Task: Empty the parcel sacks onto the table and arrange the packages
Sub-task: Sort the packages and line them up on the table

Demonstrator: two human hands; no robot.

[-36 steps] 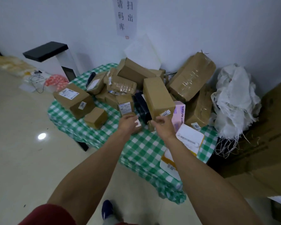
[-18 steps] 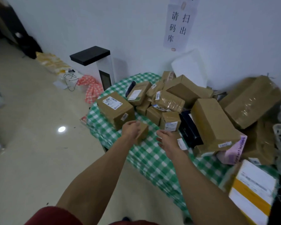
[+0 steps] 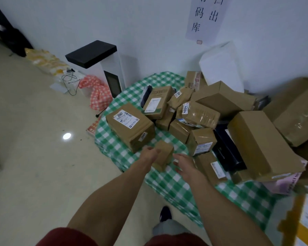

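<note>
The small cardboard box (image 3: 164, 154) stood on the green-checked surface (image 3: 169, 185) near its near-left edge, just near of the big carton labelled 2097 (image 3: 130, 126) and apart from the heap of packages (image 3: 212, 110) further right. Its longer side seemed to run from near to far, leaning a little to the right.

The left hand (image 3: 148, 155) was closer. It lay against the box's left face with the thumb on the upper edge, and it appeared clamped on the box, though the fingers were mostly hidden. The box sat directly to the right of that hand and touched it.

The right hand (image 3: 184, 166) hung with its fingers loose and apart, holding nothing. The box lay to its far left across a narrow strip of cloth, so this hand probably needed to close leftward to steady it.
</note>
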